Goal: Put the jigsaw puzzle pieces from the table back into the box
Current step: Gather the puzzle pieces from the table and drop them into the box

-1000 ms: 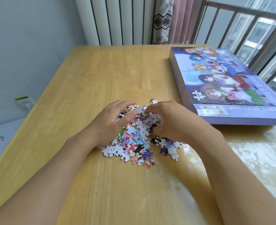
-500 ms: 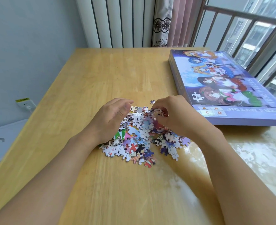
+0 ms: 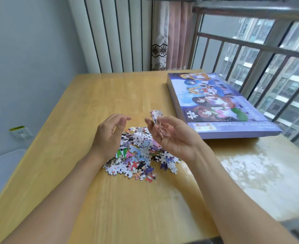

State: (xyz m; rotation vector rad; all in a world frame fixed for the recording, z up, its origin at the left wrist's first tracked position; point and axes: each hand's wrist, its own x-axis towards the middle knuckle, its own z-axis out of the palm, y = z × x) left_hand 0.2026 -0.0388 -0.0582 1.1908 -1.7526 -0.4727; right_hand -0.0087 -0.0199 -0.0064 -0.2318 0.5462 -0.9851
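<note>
The right hand (image 3: 173,136), palm up, cups a few pieces (image 3: 157,115) above the pile (image 3: 138,152) on the counter (image 3: 110,208). The left hand (image 3: 110,134) hovers loose, holding nothing. The box (image 3: 215,103) lies closed, right.

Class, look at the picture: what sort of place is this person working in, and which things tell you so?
Probably a room in a high-rise flat: a wooden table beside a barred window looking onto apartment blocks, with a curtain in the corner.
</note>
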